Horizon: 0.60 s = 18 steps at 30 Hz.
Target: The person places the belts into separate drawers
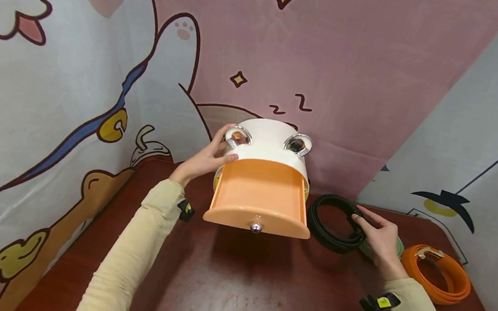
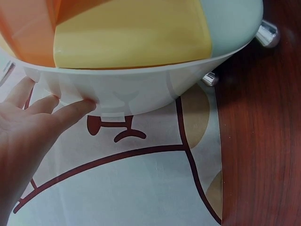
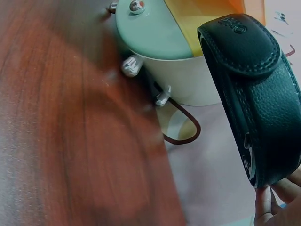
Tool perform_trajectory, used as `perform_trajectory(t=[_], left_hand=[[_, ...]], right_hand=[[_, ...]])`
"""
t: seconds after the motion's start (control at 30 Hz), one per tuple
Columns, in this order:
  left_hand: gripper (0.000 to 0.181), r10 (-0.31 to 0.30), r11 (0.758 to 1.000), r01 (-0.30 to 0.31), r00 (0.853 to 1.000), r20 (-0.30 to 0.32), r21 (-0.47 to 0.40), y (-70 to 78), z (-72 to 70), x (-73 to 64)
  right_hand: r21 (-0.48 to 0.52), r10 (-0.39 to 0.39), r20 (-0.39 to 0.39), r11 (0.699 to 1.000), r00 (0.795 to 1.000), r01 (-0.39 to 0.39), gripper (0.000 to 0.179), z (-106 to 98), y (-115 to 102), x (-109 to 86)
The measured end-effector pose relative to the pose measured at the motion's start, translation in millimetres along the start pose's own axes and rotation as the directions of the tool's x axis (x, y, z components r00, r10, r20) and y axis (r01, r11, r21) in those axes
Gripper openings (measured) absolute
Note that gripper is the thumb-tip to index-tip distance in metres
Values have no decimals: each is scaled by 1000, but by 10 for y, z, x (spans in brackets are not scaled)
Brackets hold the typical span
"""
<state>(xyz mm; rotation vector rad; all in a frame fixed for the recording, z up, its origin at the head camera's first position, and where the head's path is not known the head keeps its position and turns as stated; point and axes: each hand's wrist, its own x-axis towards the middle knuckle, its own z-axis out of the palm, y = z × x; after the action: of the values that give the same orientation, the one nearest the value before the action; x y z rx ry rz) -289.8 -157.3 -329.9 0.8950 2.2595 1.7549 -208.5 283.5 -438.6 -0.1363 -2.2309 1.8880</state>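
A white storage box (image 1: pixel 268 137) with two shiny round eye-like knobs stands at the back of the table. Its orange drawer (image 1: pixel 259 186) is pulled out, and the drawer's inside looks bare. My left hand (image 1: pixel 206 160) rests on the box's left side, thumb near the front rim. In the left wrist view its fingertips (image 2: pixel 87 104) press the white wall. With my right hand (image 1: pixel 379 238) I pinch a coiled black belt (image 1: pixel 316 220), right of the drawer. The right wrist view shows the belt's stitched leather tip up close.
A coiled orange belt (image 1: pixel 460 278) lies at the table's right side. Partly behind my right hand is a pale green coil (image 1: pixel 400 248). Cartoon-printed cloth (image 1: pixel 329 49) hangs behind the reddish-brown table (image 1: pixel 236 297). Yellow and green drawer fronts (image 3: pixel 150 33) show on the box.
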Motion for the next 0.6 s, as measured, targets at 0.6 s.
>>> perform_trajectory(t=[0.6], left_hand=[[79,-7,1000,7,1000,4,26,1,-6,4]], right_hand=[[108,42,32,993,999,-45,37,-80,-272,-55]])
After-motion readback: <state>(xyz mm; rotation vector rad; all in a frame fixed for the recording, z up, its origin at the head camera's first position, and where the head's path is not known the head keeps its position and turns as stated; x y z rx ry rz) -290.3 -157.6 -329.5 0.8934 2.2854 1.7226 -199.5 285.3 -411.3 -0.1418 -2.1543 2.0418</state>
